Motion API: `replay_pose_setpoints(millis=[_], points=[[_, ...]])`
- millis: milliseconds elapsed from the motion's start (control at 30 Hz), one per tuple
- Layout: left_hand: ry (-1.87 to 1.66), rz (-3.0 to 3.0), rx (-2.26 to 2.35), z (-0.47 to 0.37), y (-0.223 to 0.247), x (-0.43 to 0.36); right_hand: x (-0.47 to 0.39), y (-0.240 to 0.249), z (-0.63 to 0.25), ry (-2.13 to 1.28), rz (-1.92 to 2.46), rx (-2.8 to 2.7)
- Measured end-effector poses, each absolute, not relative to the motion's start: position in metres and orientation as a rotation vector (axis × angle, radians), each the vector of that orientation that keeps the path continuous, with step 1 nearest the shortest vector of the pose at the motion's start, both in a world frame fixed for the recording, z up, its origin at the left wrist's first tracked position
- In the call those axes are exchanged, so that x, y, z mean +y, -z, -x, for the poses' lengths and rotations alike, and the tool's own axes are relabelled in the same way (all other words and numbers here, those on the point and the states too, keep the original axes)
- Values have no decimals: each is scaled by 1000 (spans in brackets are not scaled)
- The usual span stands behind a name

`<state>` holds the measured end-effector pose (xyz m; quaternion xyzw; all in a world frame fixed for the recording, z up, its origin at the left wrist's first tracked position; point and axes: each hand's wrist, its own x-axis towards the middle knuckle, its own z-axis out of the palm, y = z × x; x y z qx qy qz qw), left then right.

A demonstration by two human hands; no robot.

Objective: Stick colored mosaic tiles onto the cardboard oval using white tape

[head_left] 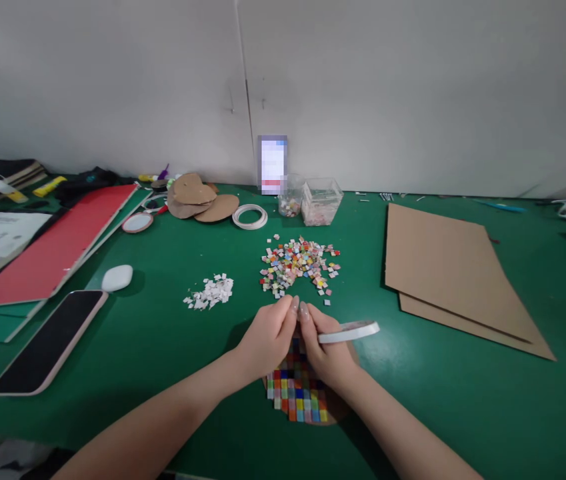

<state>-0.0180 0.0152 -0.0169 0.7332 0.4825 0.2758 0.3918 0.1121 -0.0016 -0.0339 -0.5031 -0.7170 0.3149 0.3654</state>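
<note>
Left hand [269, 339] is pinching closed over the mosaic [299, 397], contents hidden; right hand [331, 357] is gripping a tape roll [350, 333] there; loose tiles [293, 262] are lying beyond it.

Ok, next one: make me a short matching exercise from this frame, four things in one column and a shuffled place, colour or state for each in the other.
Things
1. Loose tiles
2. Paper scraps
3. Cardboard sheets
4. Nearer tape roll

Descriptions
A. Brown, overlapping, on the right side of the picture
B. Held in the right hand
C. Many-coloured, heaped in the middle
D. White, in a small pile left of the many-coloured heap

Pairs: 1-C, 2-D, 3-A, 4-B
</note>
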Motion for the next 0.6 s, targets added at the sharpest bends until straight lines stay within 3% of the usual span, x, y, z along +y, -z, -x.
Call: replay_pose_setpoints(millis=[267,600], points=[[-734,-1635,1119,17,12,14,-1,34,-112,-854,1250,-1723],[-692,-1759,1086,19,9,16,1,38,-112,-923,1186,-1633]])
